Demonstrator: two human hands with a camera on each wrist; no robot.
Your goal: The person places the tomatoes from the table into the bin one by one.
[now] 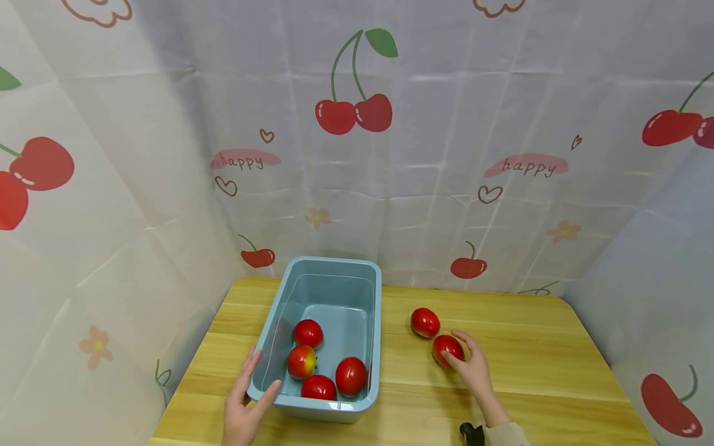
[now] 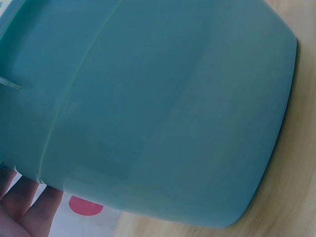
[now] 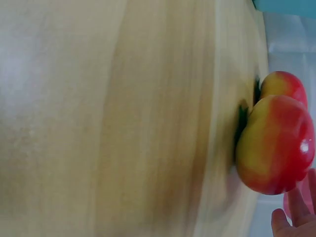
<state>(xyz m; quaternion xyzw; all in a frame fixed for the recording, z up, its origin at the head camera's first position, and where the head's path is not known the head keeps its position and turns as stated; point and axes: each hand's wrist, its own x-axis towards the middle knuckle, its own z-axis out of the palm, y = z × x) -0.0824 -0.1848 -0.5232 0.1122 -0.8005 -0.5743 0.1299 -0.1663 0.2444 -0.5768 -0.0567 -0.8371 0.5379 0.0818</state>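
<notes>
My left hand (image 1: 243, 399) rests at the near left corner of a light blue plastic bin (image 1: 379, 322). Its fingers (image 2: 37, 210) lie fairly straight along the outside wall, while the thumb reaches over the near rim. Inside the bin sit several shiny red tomatoes (image 1: 351, 376), one with a yellow patch. To the right of the bin, my right hand (image 1: 474, 368) reaches round a red tomato (image 1: 448, 348) on the table, thumb and fingers spread, fingertips right at its surface. In the right wrist view this tomato (image 3: 276, 145) shows a yellow side and a green calyx. Another tomato (image 1: 425, 323) lies just behind it.
The wooden table (image 1: 535, 353) is bordered by a hanging white cloth (image 1: 424, 217) printed with cherries, hearts and flowers. The bin stands on the left half of the table, its far end near the cloth. A black object (image 1: 471, 433) is by my right sleeve.
</notes>
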